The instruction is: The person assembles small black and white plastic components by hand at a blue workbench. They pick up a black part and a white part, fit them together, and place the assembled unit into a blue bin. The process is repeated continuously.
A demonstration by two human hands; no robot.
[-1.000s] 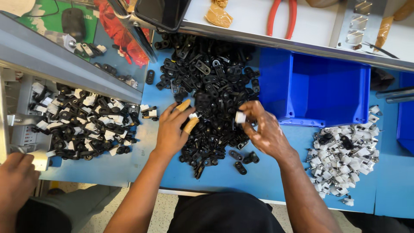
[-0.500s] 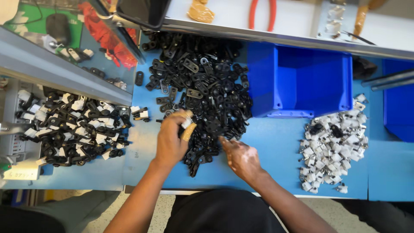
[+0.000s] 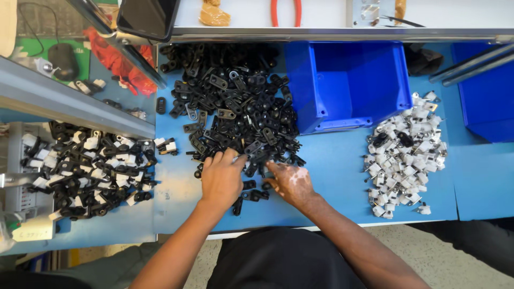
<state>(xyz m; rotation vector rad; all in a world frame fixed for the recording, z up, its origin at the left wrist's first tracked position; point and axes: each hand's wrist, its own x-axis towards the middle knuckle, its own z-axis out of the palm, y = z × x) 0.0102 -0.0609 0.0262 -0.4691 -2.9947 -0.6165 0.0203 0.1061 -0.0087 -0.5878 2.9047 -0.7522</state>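
- Both hands, left hand (image 3: 222,182) and right hand (image 3: 292,183), rested fingers loosely spread, grasping nothing, on the near edge of the black plastic clip pile (image 3: 235,101).
- Bare blue surface (image 3: 332,176) lay open right of them.

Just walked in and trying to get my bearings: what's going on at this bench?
A person is working at a blue table with both bare hands. The left hand and right hand rest at the near edge of a big pile of black plastic clips, fingers among the pieces. A pile of white clips lies to the right, before an empty blue bin. Mixed black-and-white pieces lie at left.
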